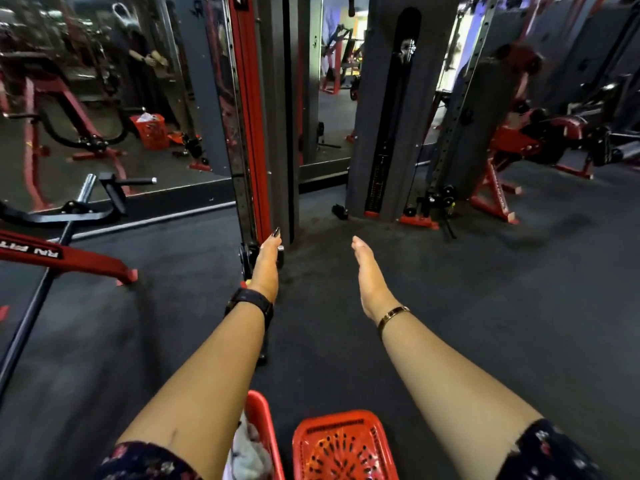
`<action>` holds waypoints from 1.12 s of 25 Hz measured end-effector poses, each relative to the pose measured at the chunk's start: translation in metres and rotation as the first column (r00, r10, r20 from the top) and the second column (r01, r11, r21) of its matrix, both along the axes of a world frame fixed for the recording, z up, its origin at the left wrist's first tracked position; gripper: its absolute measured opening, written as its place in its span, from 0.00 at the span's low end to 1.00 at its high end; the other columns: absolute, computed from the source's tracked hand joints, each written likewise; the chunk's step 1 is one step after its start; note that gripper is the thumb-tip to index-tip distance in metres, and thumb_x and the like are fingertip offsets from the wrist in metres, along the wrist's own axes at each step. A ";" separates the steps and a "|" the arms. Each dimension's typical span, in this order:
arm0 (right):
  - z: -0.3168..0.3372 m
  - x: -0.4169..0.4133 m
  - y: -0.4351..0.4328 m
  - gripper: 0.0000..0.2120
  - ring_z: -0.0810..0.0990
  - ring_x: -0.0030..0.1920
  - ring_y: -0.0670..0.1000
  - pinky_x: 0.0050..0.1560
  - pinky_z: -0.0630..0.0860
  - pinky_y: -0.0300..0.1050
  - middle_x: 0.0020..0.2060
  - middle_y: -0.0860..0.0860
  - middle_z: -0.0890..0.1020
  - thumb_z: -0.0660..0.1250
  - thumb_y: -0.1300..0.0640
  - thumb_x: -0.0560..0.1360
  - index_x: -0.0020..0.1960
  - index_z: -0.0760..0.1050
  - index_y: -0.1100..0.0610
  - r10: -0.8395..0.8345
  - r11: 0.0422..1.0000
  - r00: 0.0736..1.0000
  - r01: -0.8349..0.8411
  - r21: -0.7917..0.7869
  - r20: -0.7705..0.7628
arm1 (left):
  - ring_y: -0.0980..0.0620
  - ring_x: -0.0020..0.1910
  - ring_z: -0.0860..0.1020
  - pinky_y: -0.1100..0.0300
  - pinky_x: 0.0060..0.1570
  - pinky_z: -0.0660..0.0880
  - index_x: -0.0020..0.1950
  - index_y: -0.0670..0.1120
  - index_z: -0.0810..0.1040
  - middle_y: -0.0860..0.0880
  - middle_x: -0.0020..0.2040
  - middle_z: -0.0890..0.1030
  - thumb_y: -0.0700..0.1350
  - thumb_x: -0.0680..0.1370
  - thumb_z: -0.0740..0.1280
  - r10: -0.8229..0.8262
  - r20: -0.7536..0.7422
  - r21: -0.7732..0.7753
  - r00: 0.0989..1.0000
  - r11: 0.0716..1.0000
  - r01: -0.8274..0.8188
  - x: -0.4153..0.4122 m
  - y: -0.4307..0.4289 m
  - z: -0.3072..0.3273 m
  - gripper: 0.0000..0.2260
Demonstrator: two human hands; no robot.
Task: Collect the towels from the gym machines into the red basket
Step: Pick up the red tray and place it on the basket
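Note:
Both my arms reach forward over the dark gym floor. My left hand (267, 263), with a black watch on the wrist, is flat with fingers straight and holds nothing. My right hand (369, 271), with a gold bracelet, is also flat and empty. Below my arms at the bottom edge stands a red basket (265, 420) with pale grey and white towels (249, 455) in it. Beside it on the right lies a red perforated lid or second basket (343, 445). No towel shows on the machines in front of me.
A red and grey cable machine column (263, 116) stands just ahead of my left hand, a grey weight-stack tower (391, 116) to its right. A mirror wall (104, 98) at left reflects the basket. A red-framed machine (69, 254) is at left, another (519, 143) at right.

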State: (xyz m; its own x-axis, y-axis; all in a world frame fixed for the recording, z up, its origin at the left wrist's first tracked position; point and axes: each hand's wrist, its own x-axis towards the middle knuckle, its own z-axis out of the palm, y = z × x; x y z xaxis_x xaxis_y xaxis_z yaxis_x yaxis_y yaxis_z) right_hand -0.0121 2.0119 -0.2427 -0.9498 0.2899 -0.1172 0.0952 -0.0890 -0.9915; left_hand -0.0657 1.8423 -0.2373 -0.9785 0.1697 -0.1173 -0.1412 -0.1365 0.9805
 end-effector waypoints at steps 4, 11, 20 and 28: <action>0.000 0.030 0.049 0.23 0.54 0.75 0.45 0.65 0.52 0.39 0.76 0.43 0.57 0.48 0.45 0.82 0.76 0.55 0.46 0.069 0.997 0.998 -0.068 0.035 -0.011 | 0.56 0.67 0.65 0.53 0.71 0.58 0.73 0.51 0.65 0.56 0.67 0.67 0.71 0.56 0.62 0.057 0.045 0.120 0.997 0.991 -0.062 0.047 0.057 0.007 0.48; -0.006 0.058 0.095 0.23 0.54 0.75 0.45 0.65 0.51 0.39 0.76 0.44 0.56 0.47 0.45 0.82 0.76 0.55 0.47 0.170 0.983 0.985 -0.171 0.070 0.011 | 0.56 0.64 0.70 0.63 0.61 0.63 0.73 0.49 0.65 0.50 0.71 0.67 0.54 0.80 0.54 0.154 0.079 0.089 0.985 0.983 -0.161 0.097 0.099 -0.003 0.22; -0.046 0.039 0.105 0.23 0.55 0.75 0.45 0.66 0.52 0.39 0.76 0.44 0.57 0.48 0.45 0.82 0.76 0.55 0.48 0.182 0.981 0.981 -0.185 0.049 0.066 | 0.53 0.73 0.63 0.63 0.61 0.59 0.76 0.47 0.61 0.49 0.73 0.65 0.54 0.81 0.53 0.188 0.170 0.008 0.967 0.981 -0.192 0.076 0.112 -0.050 0.24; -0.120 -0.009 0.123 0.23 0.56 0.75 0.45 0.68 0.52 0.40 0.75 0.45 0.59 0.50 0.46 0.82 0.76 0.57 0.49 0.105 0.985 0.977 -0.128 0.117 0.185 | 0.57 0.65 0.66 0.64 0.63 0.61 0.72 0.46 0.67 0.51 0.67 0.70 0.49 0.82 0.55 0.221 0.192 -0.001 0.956 0.974 -0.225 0.003 0.110 -0.136 0.19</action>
